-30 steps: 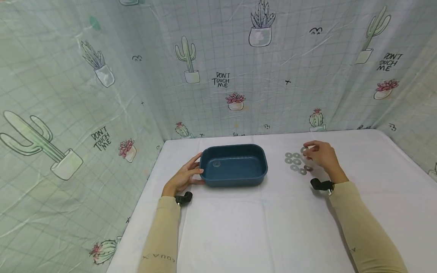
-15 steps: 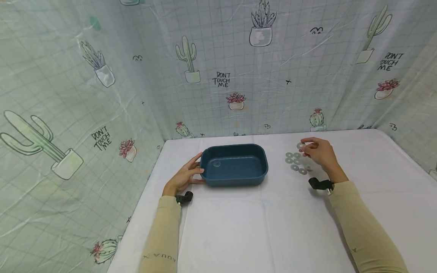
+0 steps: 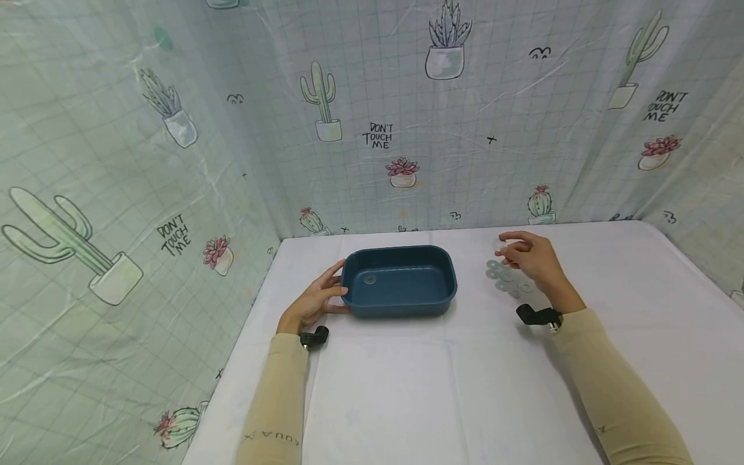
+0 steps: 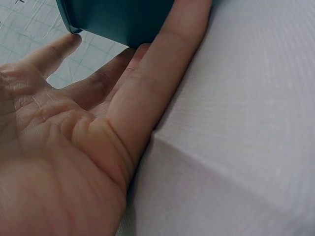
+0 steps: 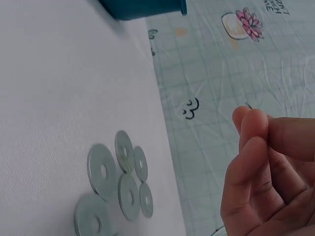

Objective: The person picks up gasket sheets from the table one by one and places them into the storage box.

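Observation:
A dark blue rectangular plastic bin (image 3: 401,310) stands on the white table, with one metal washer (image 3: 369,279) lying inside near its left end. My left hand (image 3: 310,302) rests against the bin's left end, fingers mostly straight and touching its outer wall (image 4: 118,19). To the right of the bin, my right hand (image 3: 531,258) pinches a washer (image 3: 498,245) between thumb and fingertips, raised above the table. Only a thin edge of that washer (image 5: 248,105) shows in the right wrist view. Several flat washers (image 5: 102,171) lie in a loose cluster below this hand.
A white cloth (image 3: 389,387) covers the table. Behind it and to the left hangs a pale green curtain (image 3: 360,77) printed with cacti. Between the bin and the washer cluster lies a stretch of white tabletop (image 3: 471,310).
My right hand, still pinching the washer, has risen off the cluster and moved left toward the bin. The left hand and the bin have stayed in place.

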### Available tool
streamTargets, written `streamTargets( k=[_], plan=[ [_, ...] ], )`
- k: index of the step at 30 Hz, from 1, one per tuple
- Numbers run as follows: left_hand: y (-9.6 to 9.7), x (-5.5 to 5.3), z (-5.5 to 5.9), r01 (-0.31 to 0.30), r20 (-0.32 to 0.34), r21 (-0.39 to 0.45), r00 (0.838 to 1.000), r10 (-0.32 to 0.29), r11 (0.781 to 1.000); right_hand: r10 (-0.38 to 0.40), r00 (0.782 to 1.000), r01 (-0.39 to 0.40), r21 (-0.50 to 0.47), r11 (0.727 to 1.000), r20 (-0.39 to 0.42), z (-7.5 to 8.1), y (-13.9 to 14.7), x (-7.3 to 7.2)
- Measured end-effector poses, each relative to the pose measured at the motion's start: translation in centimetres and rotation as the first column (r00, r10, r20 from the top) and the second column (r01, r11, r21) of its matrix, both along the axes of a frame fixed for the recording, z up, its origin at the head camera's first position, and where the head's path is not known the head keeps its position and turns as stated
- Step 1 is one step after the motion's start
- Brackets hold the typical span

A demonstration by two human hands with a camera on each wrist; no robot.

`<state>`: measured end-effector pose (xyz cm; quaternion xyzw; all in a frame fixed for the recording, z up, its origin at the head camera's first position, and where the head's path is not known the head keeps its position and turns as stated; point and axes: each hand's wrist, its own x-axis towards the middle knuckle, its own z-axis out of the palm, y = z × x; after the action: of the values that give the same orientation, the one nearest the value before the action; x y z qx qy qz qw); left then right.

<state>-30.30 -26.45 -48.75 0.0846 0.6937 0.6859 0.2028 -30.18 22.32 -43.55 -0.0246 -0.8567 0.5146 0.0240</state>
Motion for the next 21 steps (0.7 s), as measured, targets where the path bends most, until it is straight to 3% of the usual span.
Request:
streamTargets(
  k=[7,21],
  plan=[
    [0.0,-0.1,-0.1,0.007,0.012,0.017,1.0,-0.007,1.0,0.024,1.0,-0.024,-0.086,0.996,-0.002,0.0,-1.1,0.0],
    [0.0,-0.1,0.0,0.004,0.016,0.017,1.0,-0.004,1.0,0.044,0.998,-0.049,-0.139,0.989,-0.039,0.2,-4.5,0.7]
  ],
)
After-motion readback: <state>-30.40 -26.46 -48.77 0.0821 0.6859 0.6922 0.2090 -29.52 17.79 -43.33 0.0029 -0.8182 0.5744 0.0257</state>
